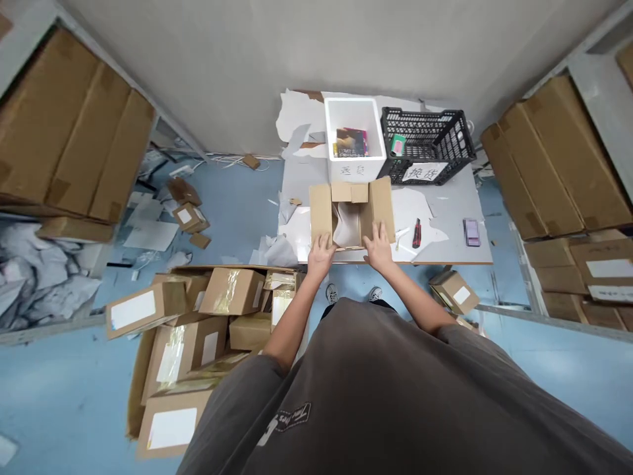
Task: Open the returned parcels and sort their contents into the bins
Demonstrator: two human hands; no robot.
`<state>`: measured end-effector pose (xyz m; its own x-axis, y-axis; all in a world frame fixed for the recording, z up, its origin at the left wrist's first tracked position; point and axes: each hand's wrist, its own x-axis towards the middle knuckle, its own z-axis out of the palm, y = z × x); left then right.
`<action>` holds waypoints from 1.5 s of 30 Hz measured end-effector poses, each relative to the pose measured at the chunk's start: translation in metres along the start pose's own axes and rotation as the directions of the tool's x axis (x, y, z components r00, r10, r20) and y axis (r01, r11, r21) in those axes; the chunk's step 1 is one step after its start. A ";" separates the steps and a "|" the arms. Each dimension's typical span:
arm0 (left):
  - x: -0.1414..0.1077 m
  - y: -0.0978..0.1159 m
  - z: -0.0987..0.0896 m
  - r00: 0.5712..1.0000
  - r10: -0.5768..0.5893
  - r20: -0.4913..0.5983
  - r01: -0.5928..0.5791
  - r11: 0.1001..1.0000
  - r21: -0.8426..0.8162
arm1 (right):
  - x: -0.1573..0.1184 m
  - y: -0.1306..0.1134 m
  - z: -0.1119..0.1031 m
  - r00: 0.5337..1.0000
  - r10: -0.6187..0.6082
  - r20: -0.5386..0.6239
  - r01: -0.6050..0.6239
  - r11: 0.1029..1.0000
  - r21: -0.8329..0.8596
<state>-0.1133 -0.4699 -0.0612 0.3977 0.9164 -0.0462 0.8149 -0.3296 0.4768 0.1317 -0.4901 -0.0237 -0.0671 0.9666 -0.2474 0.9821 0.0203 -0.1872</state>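
An open cardboard box (pixel 372 216) stands near the front edge of the table, its flaps spread outward and a white sheet (pixel 347 224) inside. My left hand (pixel 321 256) rests on the near left corner, fingers on the left flap. On the near part of the right flap lies my right hand (pixel 378 247), fingers spread. Right of the box is a red and black utility knife (pixel 417 233). Behind it stand a white bin (pixel 354 170) with books inside and a black crate (pixel 462 148) holding a small green item.
A phone (pixel 471 232) lies at the table's right. Torn paper (pixel 295 117) covers parts of the tabletop (pixel 455 249). A large carton (pixel 134 389) full of taped boxes (pixel 232 290) stands at lower left. Shelves with big cartons (pixel 568 158) flank both sides.
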 end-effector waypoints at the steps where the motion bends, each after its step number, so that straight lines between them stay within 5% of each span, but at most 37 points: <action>1: 0.006 0.011 -0.003 1.000 0.026 -0.011 -0.026 1.000 -0.010 | -0.010 0.008 -0.003 0.997 0.057 -0.052 -0.056 0.998 0.026; 6: 0.045 0.081 -0.004 0.978 0.210 0.003 -0.209 0.972 -0.113 | -0.060 0.076 -0.020 0.871 0.391 -0.298 -0.356 0.919 0.166; 10: 0.082 0.171 0.023 0.908 0.416 0.048 -0.396 0.891 -0.220 | -0.122 0.163 -0.020 0.722 0.572 -0.388 -0.490 0.820 0.296; 15: 0.103 0.329 0.100 0.723 0.671 0.165 -0.614 0.733 -0.292 | -0.244 0.276 -0.002 0.488 0.776 -0.400 -0.652 0.629 0.423; 20: 0.085 0.485 0.195 0.546 0.786 0.290 -0.720 0.617 -0.318 | -0.372 0.376 0.022 0.287 0.882 -0.373 -0.740 0.452 0.498; 23: 0.069 0.556 0.245 0.469 0.816 0.338 -0.765 0.567 -0.306 | -0.428 0.426 0.034 0.232 0.914 -0.334 -0.784 0.379 0.492; 27: 0.055 0.618 0.290 0.400 0.839 0.369 -0.830 0.503 -0.243 | -0.474 0.476 0.046 0.259 0.922 -0.286 -0.791 0.373 0.485; 31: 0.049 0.643 0.304 0.348 0.847 0.402 -0.863 0.457 -0.215 | -0.493 0.506 0.049 0.306 0.899 -0.313 -0.752 0.430 0.499; 34: 0.051 0.638 0.298 0.377 0.831 0.409 -0.853 0.483 -0.196 | -0.487 0.522 0.041 0.379 0.855 -0.354 -0.724 0.513 0.462; 36: 0.057 0.623 0.287 0.449 0.805 0.387 -0.826 0.539 -0.165 | -0.472 0.530 0.032 0.456 0.812 -0.364 -0.698 0.580 0.421; 39: 0.067 0.584 0.260 0.613 0.721 0.324 -0.741 0.666 -0.081 | -0.432 0.533 0.015 0.587 0.721 -0.368 -0.624 0.692 0.363; 45: 0.054 0.454 0.175 0.898 0.409 0.159 -0.423 0.904 0.063 | -0.309 0.490 -0.014 0.789 0.373 -0.489 -0.243 0.920 0.308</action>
<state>0.3521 -0.6095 -0.0007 0.7580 0.6521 0.0140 0.5949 -0.7000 0.3951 0.6363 -0.7748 -0.0259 0.3990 0.8949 0.1997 0.8652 -0.2954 -0.4051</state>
